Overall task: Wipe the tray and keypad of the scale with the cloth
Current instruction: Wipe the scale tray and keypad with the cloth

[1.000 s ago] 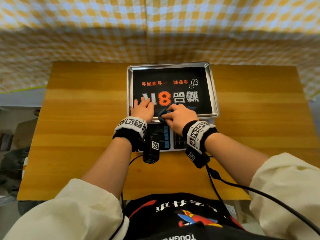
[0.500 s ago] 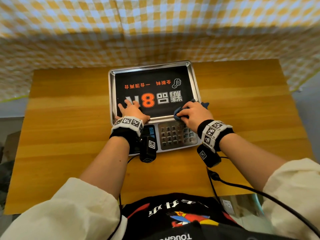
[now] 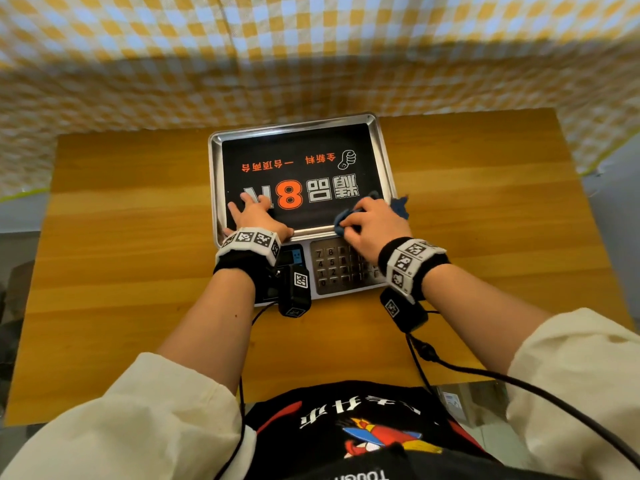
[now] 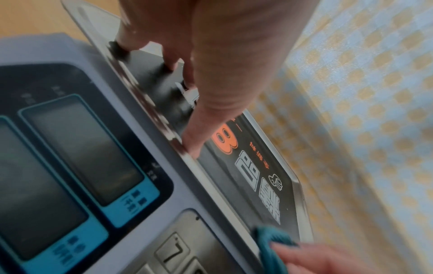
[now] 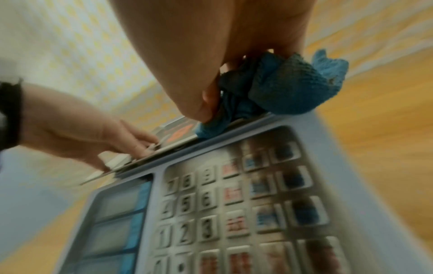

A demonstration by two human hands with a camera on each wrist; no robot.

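Note:
A steel scale tray (image 3: 386, 157) with a black printed sheet sits on a grey scale on the wooden table. My left hand (image 3: 254, 216) lies flat on the tray's near left corner, fingers spread and straight (image 4: 194, 142). My right hand (image 3: 372, 221) grips a bunched blue cloth (image 3: 346, 220) (image 5: 288, 92) and presses it on the tray's near right rim, just beyond the metal keypad (image 3: 334, 271) (image 5: 234, 204). A corner of the cloth (image 3: 400, 206) sticks out past the tray's right edge. The cloth (image 4: 271, 246) also shows low in the left wrist view.
The scale's blue-framed displays (image 4: 82, 155) sit left of the keypad. Bare wooden table (image 3: 485, 220) lies on both sides of the scale. A yellow checked curtain (image 3: 311, 53) hangs behind the table. Black cables (image 3: 485, 375) run from my wrists toward my body.
My right hand has slid the cloth rightward along the tray's near edge, from near the middle to the right corner. The left hand has kept pressing the left side of the tray.

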